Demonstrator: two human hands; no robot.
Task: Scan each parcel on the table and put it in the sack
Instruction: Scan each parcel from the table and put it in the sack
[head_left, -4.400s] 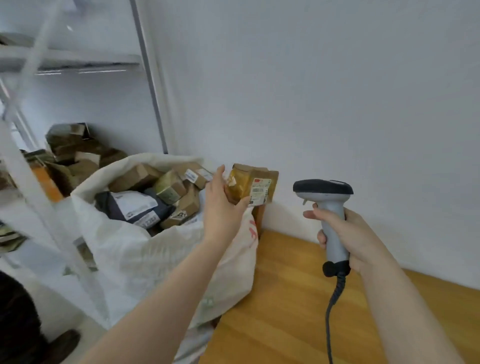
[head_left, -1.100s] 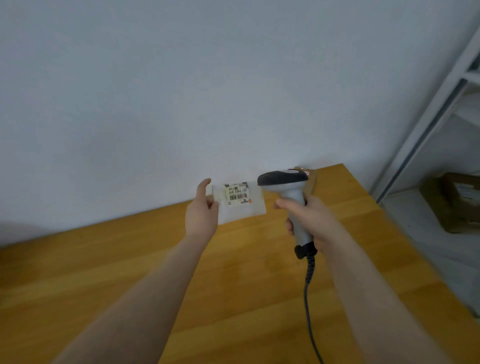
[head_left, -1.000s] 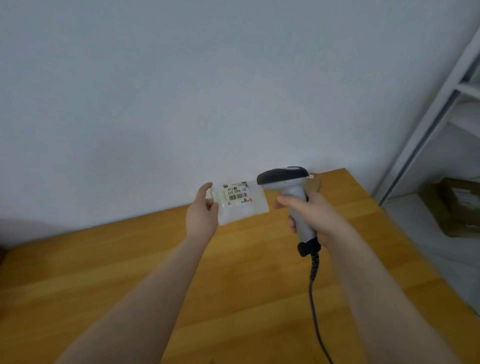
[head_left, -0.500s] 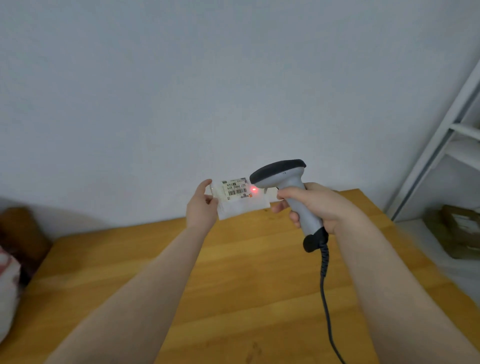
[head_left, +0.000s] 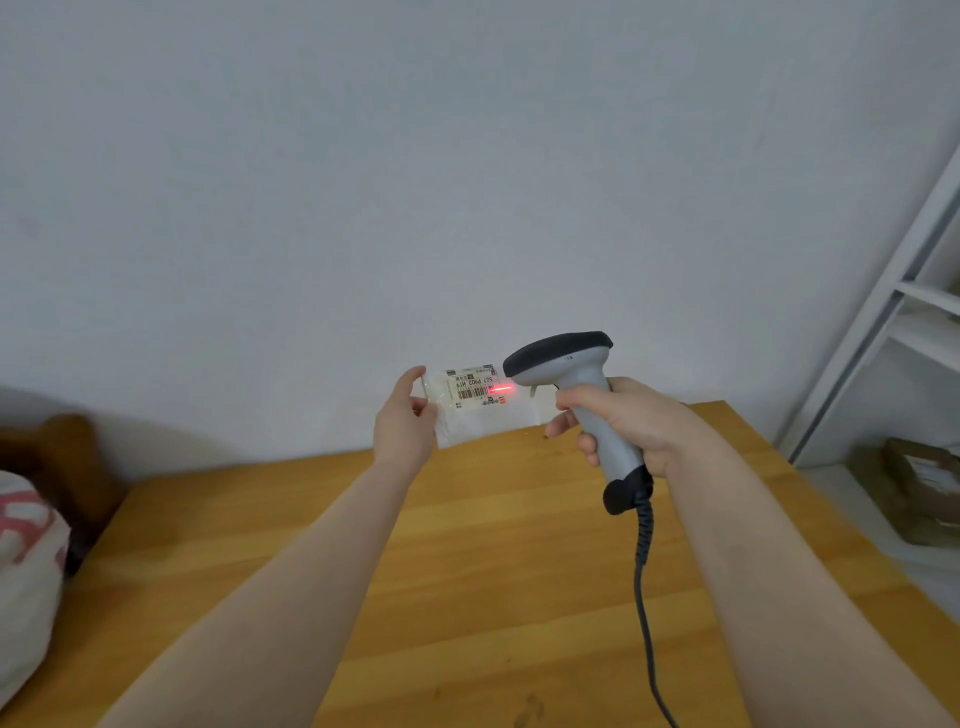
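Head view, down along two bare forearms stretched over a wooden bench (head_left: 493, 571). Left hand (head_left: 402, 426) raised above the bench's far edge, pinching a small clear-plastic parcel (head_left: 483, 415) by its left end, fingers (head_left: 414, 375) curled onto that end, the rest of the parcel jutting out to the right, clear of the bench top. White label (head_left: 470, 387) with a barcode on the parcel's upper half, turned toward the camera.

Right hand (head_left: 631, 423) wrapped round the handle of a grey barcode scanner (head_left: 576, 384), fingers closed tight about the grip. Dark scanner head just right of the parcel, overlapping its upper right corner in this view; touching or not, cannot tell. Red scan line (head_left: 501, 388) lying across the right end of the barcode. Coiled dark cable (head_left: 644, 597) hanging from the butt of the handle and trailing down over the bench toward the camera.

White sack (head_left: 26, 561) with red markings at the bench's left end — only its bulging side in frame. Blurred dark brown shape (head_left: 57, 457) behind it against the plain pale wall (head_left: 415, 182). White shelf unit (head_left: 914, 312) to the right of the bench, with brown cardboard boxes (head_left: 924, 493) low down beside it.
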